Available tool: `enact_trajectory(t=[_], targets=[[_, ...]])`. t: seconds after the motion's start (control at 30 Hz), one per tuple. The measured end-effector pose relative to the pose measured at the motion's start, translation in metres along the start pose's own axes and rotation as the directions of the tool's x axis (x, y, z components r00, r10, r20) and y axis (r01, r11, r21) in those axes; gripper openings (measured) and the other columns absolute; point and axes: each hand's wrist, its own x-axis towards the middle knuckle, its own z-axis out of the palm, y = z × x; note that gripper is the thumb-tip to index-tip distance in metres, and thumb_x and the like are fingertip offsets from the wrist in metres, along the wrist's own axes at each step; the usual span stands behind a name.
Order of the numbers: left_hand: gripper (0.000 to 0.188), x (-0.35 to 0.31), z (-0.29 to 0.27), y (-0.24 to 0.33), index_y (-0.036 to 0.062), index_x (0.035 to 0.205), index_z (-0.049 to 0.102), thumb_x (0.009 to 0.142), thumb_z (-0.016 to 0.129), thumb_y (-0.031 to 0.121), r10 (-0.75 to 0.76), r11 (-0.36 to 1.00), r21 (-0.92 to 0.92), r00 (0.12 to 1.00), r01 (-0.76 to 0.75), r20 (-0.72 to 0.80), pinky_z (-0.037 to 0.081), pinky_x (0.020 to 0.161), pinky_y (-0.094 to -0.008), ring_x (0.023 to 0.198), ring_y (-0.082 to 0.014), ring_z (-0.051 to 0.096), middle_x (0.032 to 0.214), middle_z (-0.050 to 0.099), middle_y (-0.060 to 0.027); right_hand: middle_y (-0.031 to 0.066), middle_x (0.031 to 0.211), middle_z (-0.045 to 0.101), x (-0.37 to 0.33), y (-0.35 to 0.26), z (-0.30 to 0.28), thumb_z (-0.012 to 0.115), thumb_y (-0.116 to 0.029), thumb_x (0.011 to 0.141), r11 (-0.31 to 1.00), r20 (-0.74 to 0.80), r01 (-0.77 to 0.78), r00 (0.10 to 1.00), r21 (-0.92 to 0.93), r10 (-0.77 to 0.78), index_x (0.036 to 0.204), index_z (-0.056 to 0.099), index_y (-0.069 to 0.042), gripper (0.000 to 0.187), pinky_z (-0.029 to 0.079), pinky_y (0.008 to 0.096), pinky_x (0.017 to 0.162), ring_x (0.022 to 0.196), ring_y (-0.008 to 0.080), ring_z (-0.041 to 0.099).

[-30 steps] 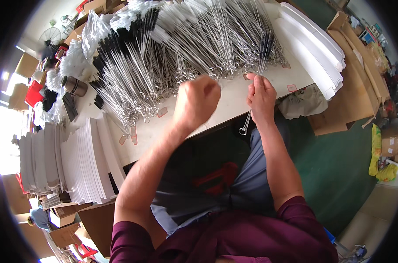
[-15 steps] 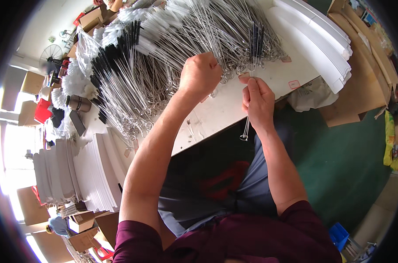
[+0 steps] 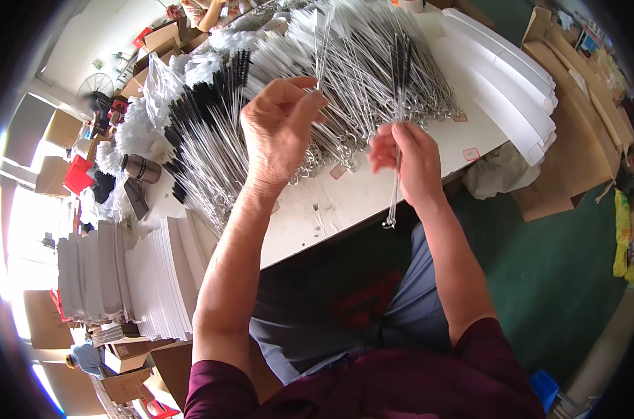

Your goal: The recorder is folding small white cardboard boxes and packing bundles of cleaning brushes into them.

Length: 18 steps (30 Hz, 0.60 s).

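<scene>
My right hand (image 3: 416,164) pinches a small bunch of wire-handled cleaning brushes (image 3: 401,66). Their black bristles point away from me, and the looped ends hang below the hand over the table edge. My left hand (image 3: 278,133) is raised over the pile, thumb and fingers pinched on a thin wire-handled brush (image 3: 322,52) that stands up from the fingertips. Its bristle end is hard to make out. Under and beyond both hands lies a wide pile of wire brushes (image 3: 209,157), ring ends toward me, with pale and black bristles toward the far side.
The pile covers much of the white table (image 3: 310,227). White curved sheets (image 3: 502,80) lie at its right, beside open cardboard (image 3: 575,126). A dark cylindrical container (image 3: 141,168) and stacks of white sheets (image 3: 156,279) are at the left. Another person's arm (image 3: 211,15) shows at the far edge.
My left hand has shifted left and loosened from a fist into a pinch, with wire now showing above its fingertips. My right hand still holds its bunch, its fingers a little more spread.
</scene>
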Motion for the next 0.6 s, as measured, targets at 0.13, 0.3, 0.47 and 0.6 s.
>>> enact_trajectory(t=[0.13, 0.3, 0.47, 0.6], targets=[[0.013, 0.011, -0.012, 0.020, -0.0043, 0.087, 0.064, 0.095, 0.065, 0.005, 0.038, 0.969, -0.242, 0.998, -0.048, -0.044, 0.063, 0.070, -0.0325, 0.079, -0.0201, 0.075, 0.106, 0.073, -0.0242, 0.0264, 0.117, 0.068, 0.062, -0.008, 0.016, 0.046, -0.016, 0.110, 0.996, 0.069, -0.036, 0.997, 0.083, 0.030, 0.103, 0.062, 0.007, 0.029, 0.060, 0.0465, 0.098, 0.106, 0.0350, 0.071], [0.014, 0.015, -0.040, 0.035, -0.0024, 0.091, 0.063, 0.101, 0.061, 0.007, 0.099, 0.896, -0.428, 0.992, -0.121, -0.073, 0.066, 0.073, -0.0380, 0.092, -0.0273, 0.076, 0.107, 0.073, -0.0246, 0.0307, 0.124, 0.064, 0.116, -0.003, 0.004, 0.049, -0.015, 0.108, 0.988, 0.028, -0.027, 0.999, 0.155, 0.023, 0.102, 0.062, 0.008, 0.027, 0.053, 0.0519, 0.109, 0.117, 0.0399, 0.066], [0.015, 0.007, -0.088, 0.068, -0.0026, 0.096, 0.066, 0.103, 0.055, 0.004, 0.179, 0.870, -0.443, 0.975, -0.218, -0.128, 0.066, 0.075, -0.0421, 0.093, -0.0352, 0.077, 0.105, 0.074, -0.0270, 0.0309, 0.118, 0.065, 0.113, 0.004, 0.015, 0.047, -0.013, 0.107, 0.994, -0.019, 0.021, 1.000, 0.106, -0.019, 0.103, 0.059, 0.010, 0.027, 0.059, 0.0513, 0.101, 0.110, 0.0402, 0.069], [0.018, -0.008, -0.126, 0.104, -0.0039, 0.102, 0.065, 0.105, 0.049, 0.004, 0.174, 0.896, -0.402, 0.982, -0.188, -0.073, 0.066, 0.076, -0.0444, 0.096, -0.0377, 0.076, 0.103, 0.073, -0.0285, 0.0314, 0.119, 0.064, 0.116, 0.003, 0.008, 0.047, -0.014, 0.107, 0.994, -0.021, -0.011, 1.000, 0.111, 0.013, 0.106, 0.057, 0.011, 0.027, 0.058, 0.0515, 0.103, 0.111, 0.0411, 0.068]])
